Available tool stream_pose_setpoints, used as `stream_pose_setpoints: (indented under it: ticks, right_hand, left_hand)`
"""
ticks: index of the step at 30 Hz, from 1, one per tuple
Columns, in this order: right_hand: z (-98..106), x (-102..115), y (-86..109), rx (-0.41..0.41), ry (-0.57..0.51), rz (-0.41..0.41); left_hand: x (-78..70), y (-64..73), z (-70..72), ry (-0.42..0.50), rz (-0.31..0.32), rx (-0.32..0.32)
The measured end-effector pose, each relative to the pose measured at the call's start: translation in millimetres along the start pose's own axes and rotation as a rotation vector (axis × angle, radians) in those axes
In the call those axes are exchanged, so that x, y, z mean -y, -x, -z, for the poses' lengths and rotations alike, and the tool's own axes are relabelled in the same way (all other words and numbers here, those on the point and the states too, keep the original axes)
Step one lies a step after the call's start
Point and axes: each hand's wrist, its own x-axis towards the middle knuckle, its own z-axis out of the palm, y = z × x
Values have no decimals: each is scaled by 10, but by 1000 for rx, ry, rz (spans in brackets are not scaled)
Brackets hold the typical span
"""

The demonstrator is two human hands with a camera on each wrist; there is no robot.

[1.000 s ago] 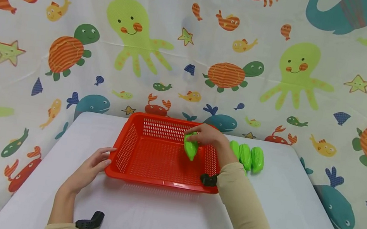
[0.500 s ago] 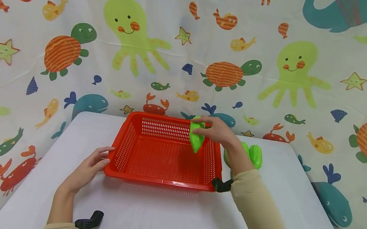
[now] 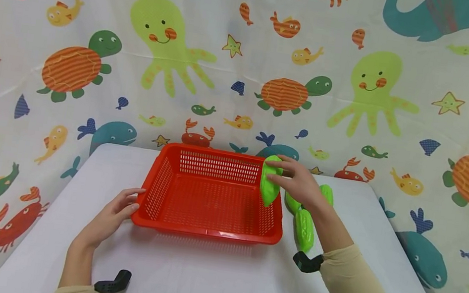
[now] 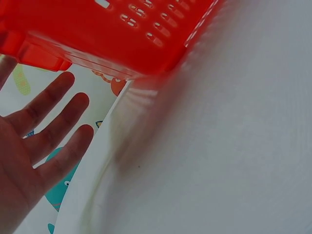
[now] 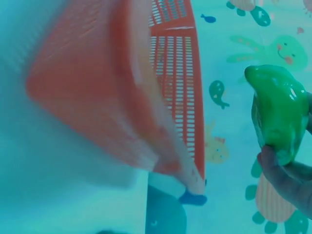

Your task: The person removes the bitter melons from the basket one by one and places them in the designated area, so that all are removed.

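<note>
A red perforated plastic basket [image 3: 208, 203] stands on the white table. My right hand [image 3: 299, 179] pinches a bright green toy vegetable [image 3: 270, 184], glossy and pointed at one end, over the basket's right side. In the right wrist view the same vegetable [image 5: 280, 109] is held by the fingertips [image 5: 280, 180], apart from the basket's rim. My left hand [image 3: 109, 216] is at the basket's left rim, fingertips at its edge. Its fingers [image 4: 58, 117] look spread and fairly straight in the left wrist view. Whether they press on the rim cannot be told.
Right of the basket lie several similar green toy vegetables [image 3: 304, 230], partly hidden by my right hand and forearm. A white cloth with printed sea animals [image 3: 245, 68] hangs behind the table's back edge. Black wrist devices [image 3: 307, 263] sit at both sleeves.
My right hand has moved to the right with the green toy vegetable, from inside the basket to over its right side. The left hand stays at the left rim.
</note>
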Motion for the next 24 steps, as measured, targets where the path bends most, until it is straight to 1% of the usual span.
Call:
stream_pose_setpoints:
  ticks: [6,16,18,24]
  right_hand:
    - [83,-151,229,-49,-27,-17]
    - [226,-459,570,-140,3,-63]
    - [255,-525,636,-158,6,-82]
    - [353,-738,785,-166,7,-116]
  left_hand:
    - [-11,20,-1,-4,1,-3]
    - [-17,25,-16,-8,-6,-6]
    - [-15,22,-17,-10,-8,-6]
    - [-16,24,-20,-9,-9,-7]
